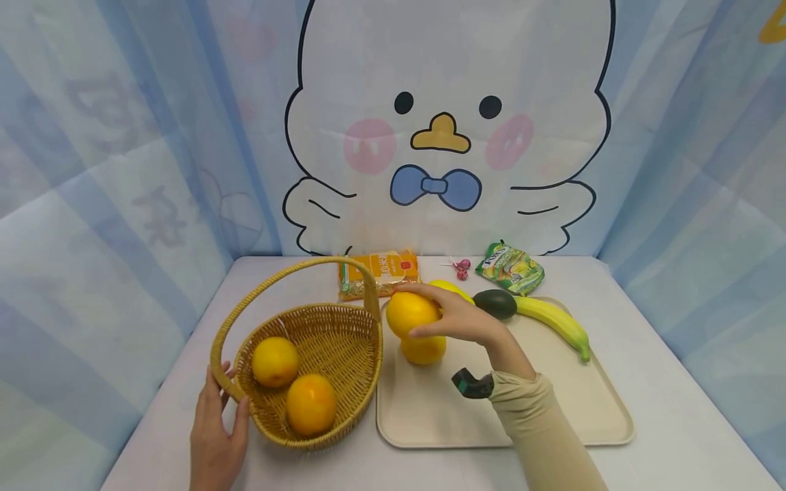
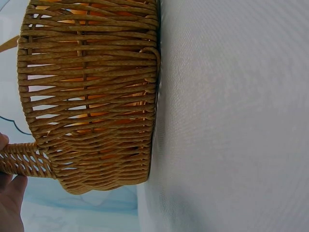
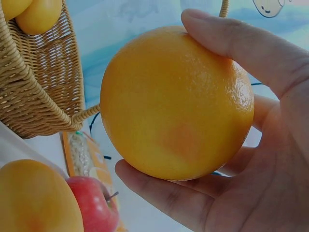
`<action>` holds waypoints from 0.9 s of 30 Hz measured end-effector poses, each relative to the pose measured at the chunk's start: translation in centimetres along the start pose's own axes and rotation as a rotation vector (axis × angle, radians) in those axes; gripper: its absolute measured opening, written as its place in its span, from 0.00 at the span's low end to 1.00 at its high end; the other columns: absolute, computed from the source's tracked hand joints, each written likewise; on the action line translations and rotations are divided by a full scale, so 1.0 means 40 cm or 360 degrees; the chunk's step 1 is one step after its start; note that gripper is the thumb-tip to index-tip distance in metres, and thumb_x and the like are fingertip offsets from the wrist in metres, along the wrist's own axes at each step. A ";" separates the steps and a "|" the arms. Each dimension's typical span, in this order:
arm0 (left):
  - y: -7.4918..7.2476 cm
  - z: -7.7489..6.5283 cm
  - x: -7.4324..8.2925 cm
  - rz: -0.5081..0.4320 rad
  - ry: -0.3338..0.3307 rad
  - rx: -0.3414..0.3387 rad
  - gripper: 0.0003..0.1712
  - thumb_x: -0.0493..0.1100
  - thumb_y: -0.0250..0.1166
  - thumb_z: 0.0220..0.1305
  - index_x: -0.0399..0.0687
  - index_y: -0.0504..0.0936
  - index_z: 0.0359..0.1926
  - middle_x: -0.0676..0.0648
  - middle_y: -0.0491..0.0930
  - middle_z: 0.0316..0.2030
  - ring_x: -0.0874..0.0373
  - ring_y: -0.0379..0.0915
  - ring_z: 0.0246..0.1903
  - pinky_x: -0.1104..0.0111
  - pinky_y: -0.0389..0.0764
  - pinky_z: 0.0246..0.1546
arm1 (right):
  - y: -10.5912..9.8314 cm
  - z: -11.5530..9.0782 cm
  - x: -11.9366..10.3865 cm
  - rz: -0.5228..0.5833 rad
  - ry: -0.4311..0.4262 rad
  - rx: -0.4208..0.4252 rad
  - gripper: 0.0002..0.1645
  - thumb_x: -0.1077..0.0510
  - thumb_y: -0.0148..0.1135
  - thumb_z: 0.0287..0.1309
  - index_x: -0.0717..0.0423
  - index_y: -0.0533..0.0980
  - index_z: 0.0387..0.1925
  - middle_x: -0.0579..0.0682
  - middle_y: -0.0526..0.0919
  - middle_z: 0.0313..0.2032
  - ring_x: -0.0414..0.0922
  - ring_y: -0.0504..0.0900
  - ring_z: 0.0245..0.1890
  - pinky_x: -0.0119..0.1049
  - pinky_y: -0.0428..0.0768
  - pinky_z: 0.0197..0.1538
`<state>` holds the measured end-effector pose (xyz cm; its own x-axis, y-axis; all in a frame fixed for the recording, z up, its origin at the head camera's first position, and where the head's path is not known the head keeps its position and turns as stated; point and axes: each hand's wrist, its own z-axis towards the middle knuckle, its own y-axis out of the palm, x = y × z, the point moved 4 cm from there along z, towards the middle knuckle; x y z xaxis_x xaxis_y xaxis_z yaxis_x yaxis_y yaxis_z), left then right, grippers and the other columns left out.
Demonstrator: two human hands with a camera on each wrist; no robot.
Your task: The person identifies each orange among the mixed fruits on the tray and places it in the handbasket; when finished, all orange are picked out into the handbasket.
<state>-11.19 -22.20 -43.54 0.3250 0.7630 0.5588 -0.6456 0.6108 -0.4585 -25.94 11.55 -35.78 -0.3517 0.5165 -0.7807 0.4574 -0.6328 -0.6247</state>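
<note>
My right hand [image 1: 454,317] holds an orange [image 1: 410,314] above the near-left part of a beige tray [image 1: 448,423]. In the right wrist view, the thumb lies over the top of this orange [image 3: 176,106] and the fingers curve beneath it. A second orange [image 1: 424,350] sits on the tray below, beside a red apple [image 3: 94,203] that the hand hides in the head view. My left hand [image 1: 217,433] grips the handle of a wicker basket [image 1: 328,334] at its near-left base, thumb and fingers on either side. Inside the basket rest two oranges [image 1: 311,405].
On the tray's far side lie a yellow fruit [image 1: 451,290], a dark green avocado [image 1: 495,304] and a banana [image 1: 555,322]. Behind the tray are an orange food packet [image 1: 383,269], lollipops [image 1: 462,268] and a green candy bag [image 1: 511,268]. Curtains [image 1: 694,204] border the table.
</note>
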 end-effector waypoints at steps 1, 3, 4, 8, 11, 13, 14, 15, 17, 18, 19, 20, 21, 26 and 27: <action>0.000 0.000 0.000 0.0003 -0.0005 -0.0002 0.56 0.17 0.64 0.46 0.44 0.48 0.73 0.32 0.67 0.60 0.86 0.49 0.62 0.98 0.55 0.59 | 0.001 0.001 0.000 -0.0002 0.0004 0.0000 0.41 0.44 0.69 0.49 0.26 0.62 0.64 0.42 0.68 0.63 0.49 0.70 0.56 0.49 0.76 0.60; 0.000 0.000 0.000 0.0011 -0.0019 -0.0006 0.56 0.18 0.64 0.47 0.44 0.48 0.73 0.32 0.67 0.61 0.86 0.49 0.62 0.98 0.55 0.59 | 0.003 0.003 -0.001 -0.0010 0.0014 0.0002 0.41 0.43 0.69 0.48 0.25 0.62 0.64 0.42 0.68 0.64 0.49 0.70 0.56 0.49 0.76 0.61; 0.000 0.000 0.000 0.0015 -0.0024 -0.0007 0.56 0.18 0.64 0.47 0.45 0.48 0.74 0.33 0.67 0.61 0.87 0.49 0.62 0.98 0.54 0.59 | 0.004 0.003 -0.002 -0.0015 0.0019 0.0003 0.41 0.43 0.69 0.48 0.25 0.62 0.64 0.42 0.68 0.63 0.49 0.70 0.56 0.49 0.76 0.60; 0.001 -0.001 -0.001 0.0035 -0.0041 -0.0012 0.56 0.18 0.64 0.48 0.46 0.47 0.74 0.33 0.67 0.60 0.87 0.48 0.61 0.98 0.54 0.59 | 0.010 0.006 -0.008 -0.0022 0.0028 -0.0003 0.42 0.42 0.70 0.47 0.23 0.62 0.64 0.41 0.69 0.63 0.49 0.70 0.56 0.50 0.76 0.60; 0.001 -0.001 -0.001 0.0036 -0.0040 -0.0012 0.56 0.18 0.64 0.48 0.45 0.47 0.74 0.33 0.67 0.60 0.87 0.48 0.61 0.98 0.54 0.59 | 0.015 0.010 -0.012 -0.0016 0.0017 -0.0018 0.42 0.42 0.70 0.47 0.25 0.62 0.64 0.41 0.69 0.63 0.49 0.70 0.56 0.49 0.76 0.60; 0.001 -0.001 -0.001 0.0034 -0.0037 -0.0012 0.56 0.18 0.64 0.47 0.45 0.47 0.74 0.33 0.67 0.60 0.87 0.48 0.61 0.98 0.54 0.59 | 0.018 0.013 -0.015 -0.0010 -0.0004 -0.0029 0.42 0.43 0.69 0.47 0.27 0.62 0.65 0.40 0.69 0.63 0.49 0.70 0.55 0.49 0.76 0.60; 0.000 -0.001 -0.001 0.0032 -0.0035 -0.0012 0.56 0.18 0.64 0.47 0.45 0.47 0.74 0.33 0.67 0.60 0.87 0.48 0.61 0.98 0.54 0.59 | 0.019 0.015 -0.017 -0.0007 -0.0019 -0.0035 0.42 0.43 0.69 0.47 0.28 0.62 0.65 0.39 0.69 0.63 0.49 0.70 0.55 0.49 0.76 0.60; 0.000 0.000 -0.001 0.0030 -0.0034 -0.0012 0.56 0.18 0.64 0.47 0.45 0.47 0.74 0.33 0.67 0.60 0.87 0.48 0.61 0.98 0.54 0.59 | 0.021 0.016 -0.020 -0.0005 -0.0036 -0.0041 0.42 0.44 0.69 0.48 0.29 0.62 0.65 0.39 0.69 0.63 0.49 0.71 0.55 0.49 0.76 0.60; 0.000 0.000 0.000 0.0025 -0.0028 -0.0010 0.56 0.18 0.64 0.47 0.44 0.48 0.74 0.33 0.67 0.60 0.87 0.49 0.62 0.98 0.54 0.59 | 0.023 0.020 -0.023 -0.0004 -0.0065 -0.0049 0.42 0.45 0.69 0.48 0.29 0.62 0.65 0.39 0.69 0.63 0.49 0.71 0.55 0.49 0.76 0.60; 0.000 0.000 0.000 0.0022 -0.0024 -0.0009 0.56 0.17 0.64 0.47 0.44 0.48 0.74 0.32 0.67 0.60 0.87 0.49 0.62 0.98 0.54 0.59 | 0.025 0.021 -0.024 -0.0005 -0.0076 -0.0051 0.42 0.45 0.69 0.48 0.28 0.62 0.65 0.38 0.68 0.63 0.48 0.71 0.55 0.49 0.75 0.60; 0.000 0.000 0.000 0.0020 -0.0021 -0.0009 0.56 0.17 0.64 0.46 0.44 0.48 0.73 0.32 0.67 0.60 0.87 0.49 0.62 0.98 0.54 0.59 | 0.026 0.023 -0.025 -0.0007 -0.0082 -0.0050 0.41 0.45 0.69 0.48 0.27 0.63 0.64 0.38 0.68 0.63 0.48 0.71 0.55 0.49 0.75 0.61; 0.001 0.000 -0.001 0.0017 -0.0018 -0.0007 0.56 0.17 0.64 0.46 0.44 0.48 0.73 0.32 0.67 0.60 0.86 0.49 0.62 0.98 0.54 0.59 | 0.027 0.024 -0.027 -0.0008 -0.0086 -0.0050 0.41 0.45 0.69 0.48 0.26 0.63 0.64 0.38 0.68 0.63 0.48 0.71 0.55 0.49 0.75 0.60; 0.001 -0.001 -0.001 0.0014 -0.0015 -0.0007 0.56 0.17 0.64 0.46 0.44 0.48 0.73 0.32 0.67 0.60 0.86 0.49 0.62 0.98 0.54 0.59 | 0.028 0.026 -0.028 -0.0009 -0.0087 -0.0048 0.41 0.45 0.69 0.48 0.26 0.63 0.64 0.38 0.68 0.63 0.48 0.71 0.55 0.49 0.75 0.60; 0.002 -0.002 -0.005 0.0010 -0.0020 -0.0011 0.56 0.18 0.64 0.47 0.45 0.48 0.74 0.33 0.67 0.60 0.86 0.49 0.62 0.97 0.55 0.59 | 0.033 0.032 -0.030 -0.0012 -0.0074 -0.0044 0.41 0.44 0.70 0.47 0.26 0.63 0.63 0.38 0.67 0.64 0.48 0.71 0.54 0.48 0.76 0.60; 0.002 -0.002 -0.006 0.0009 -0.0022 -0.0012 0.56 0.18 0.64 0.47 0.45 0.48 0.74 0.33 0.67 0.60 0.86 0.49 0.62 0.97 0.55 0.59 | 0.033 0.033 -0.030 -0.0011 -0.0072 -0.0043 0.41 0.44 0.70 0.47 0.26 0.63 0.64 0.38 0.67 0.64 0.48 0.71 0.54 0.48 0.76 0.60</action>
<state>-11.25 -22.30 -43.76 0.3121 0.7634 0.5656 -0.6419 0.6083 -0.4669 -25.98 9.34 -35.71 -0.3912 0.4940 -0.7765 0.4766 -0.6130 -0.6301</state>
